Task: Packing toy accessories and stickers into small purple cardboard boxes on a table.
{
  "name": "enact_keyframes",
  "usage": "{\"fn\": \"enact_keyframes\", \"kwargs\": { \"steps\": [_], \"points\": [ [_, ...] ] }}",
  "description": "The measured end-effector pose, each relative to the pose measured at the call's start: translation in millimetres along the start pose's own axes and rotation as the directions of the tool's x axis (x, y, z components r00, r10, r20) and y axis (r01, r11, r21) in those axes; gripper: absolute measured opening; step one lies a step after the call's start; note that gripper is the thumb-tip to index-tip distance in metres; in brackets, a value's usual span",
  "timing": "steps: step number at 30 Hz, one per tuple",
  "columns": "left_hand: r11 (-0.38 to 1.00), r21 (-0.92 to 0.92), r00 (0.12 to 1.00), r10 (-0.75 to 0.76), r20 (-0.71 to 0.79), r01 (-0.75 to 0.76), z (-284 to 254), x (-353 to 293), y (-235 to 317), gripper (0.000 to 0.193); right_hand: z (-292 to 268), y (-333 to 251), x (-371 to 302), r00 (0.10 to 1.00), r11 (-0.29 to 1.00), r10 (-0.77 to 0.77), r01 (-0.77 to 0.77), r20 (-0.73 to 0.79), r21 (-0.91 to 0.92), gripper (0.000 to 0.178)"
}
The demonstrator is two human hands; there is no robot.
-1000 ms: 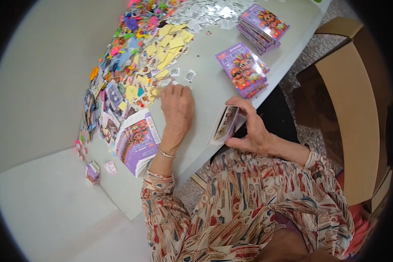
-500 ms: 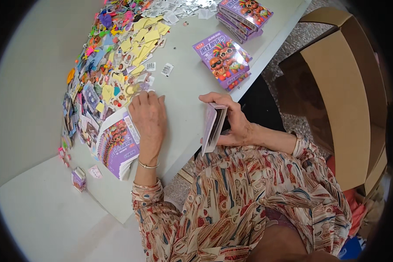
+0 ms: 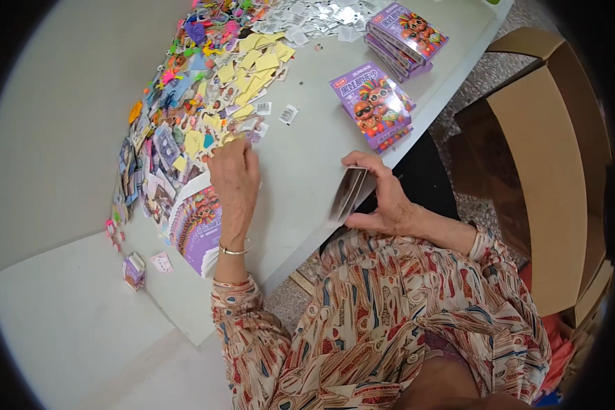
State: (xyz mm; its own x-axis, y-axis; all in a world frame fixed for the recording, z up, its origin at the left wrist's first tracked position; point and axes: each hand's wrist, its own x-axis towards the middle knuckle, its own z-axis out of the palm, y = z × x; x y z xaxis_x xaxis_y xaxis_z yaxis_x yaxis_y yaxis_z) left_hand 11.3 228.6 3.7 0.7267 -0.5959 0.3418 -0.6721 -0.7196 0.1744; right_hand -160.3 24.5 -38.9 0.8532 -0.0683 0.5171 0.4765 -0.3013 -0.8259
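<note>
My right hand point(image 3: 389, 201) grips a small thin cardboard box point(image 3: 349, 194) by its edges, thumb on the near side and fingers on the far side. The box is tilted, with its dark inside partly showing. Over at the heap's near edge, my left hand point(image 3: 234, 171) reaches down with fingers bent together; whatever is at the fingertips is hidden. Just under that hand lies a fanned stack of purple printed flat pieces point(image 3: 197, 229). Yellow paper pieces point(image 3: 258, 65) and small printed cards point(image 3: 164, 147) lie beyond the fingers.
Colourful small plastic toys point(image 3: 205, 31) and silvery sachets point(image 3: 324, 20) are heaped at the back. Filled-looking purple boxes point(image 3: 372, 102) stand in stacks point(image 3: 410, 34) at the table's right edge. An open brown carton point(image 3: 536, 178) is on the right. A small purple box point(image 3: 134, 270) sits at the left.
My left hand has shifted leftward over the heap's edge, with its fingers bending down. The box in my right hand has turned, showing more of its dark inside. The whole view has shifted slightly.
</note>
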Motion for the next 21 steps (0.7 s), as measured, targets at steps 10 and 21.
{"fn": "enact_keyframes", "kwargs": {
  "steps": [10, 21],
  "points": [
    [0.352, -0.784, 0.847, -0.360, 0.391, 0.512, -39.3, -27.7, 14.2, 0.031, -1.1, -38.2, 52.7, 0.953, 0.829, 0.204, -0.048, 0.223, -0.557, 0.079],
    [0.346, -0.807, 0.782, -0.585, 0.213, 0.479, -27.1, -75.9, 28.4, 0.041, 25.8, -95.1, 111.2, 0.803, 0.330, 0.180, 0.494, 0.568, -0.804, 0.068]
  ]
}}
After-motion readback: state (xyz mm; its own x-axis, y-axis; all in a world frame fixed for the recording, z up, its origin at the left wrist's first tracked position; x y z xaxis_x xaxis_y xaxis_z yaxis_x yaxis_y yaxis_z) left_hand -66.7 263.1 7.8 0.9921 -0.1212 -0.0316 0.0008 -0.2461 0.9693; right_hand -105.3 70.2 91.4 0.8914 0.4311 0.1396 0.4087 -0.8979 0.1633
